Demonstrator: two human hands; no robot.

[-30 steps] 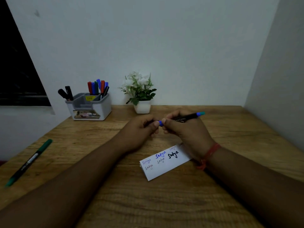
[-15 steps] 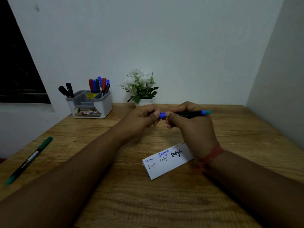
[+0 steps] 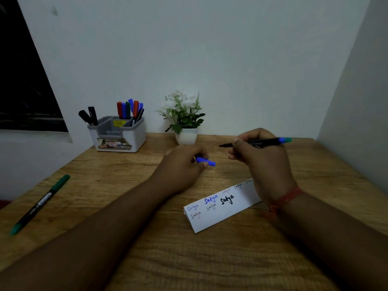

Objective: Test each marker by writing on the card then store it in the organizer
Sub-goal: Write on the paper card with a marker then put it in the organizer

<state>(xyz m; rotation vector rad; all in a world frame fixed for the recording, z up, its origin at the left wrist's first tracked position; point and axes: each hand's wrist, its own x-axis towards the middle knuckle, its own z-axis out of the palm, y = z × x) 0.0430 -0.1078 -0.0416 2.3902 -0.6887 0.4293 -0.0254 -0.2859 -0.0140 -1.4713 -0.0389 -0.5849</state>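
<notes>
My right hand (image 3: 262, 158) grips a black marker (image 3: 264, 142) with a blue-and-teal rear end, its bare tip pointing left above the table. My left hand (image 3: 180, 166) holds the blue cap (image 3: 206, 161) pulled off it, a short way to the left of the tip. The white card (image 3: 222, 208) lies below my hands with several written words in blue, black and red. The grey-and-white organizer (image 3: 119, 135) stands at the back left with several markers upright in it. A green marker (image 3: 39, 204) lies on the table at the far left.
A small white pot of artificial flowers (image 3: 184, 122) stands against the back wall between the organizer and my hands. The wooden table (image 3: 189, 259) ends at walls behind and to the right. A dark window is at the left.
The blue cap has come off the marker: my left hand moved left and down with it, while my right hand drew the marker to the right, baring the tip.
</notes>
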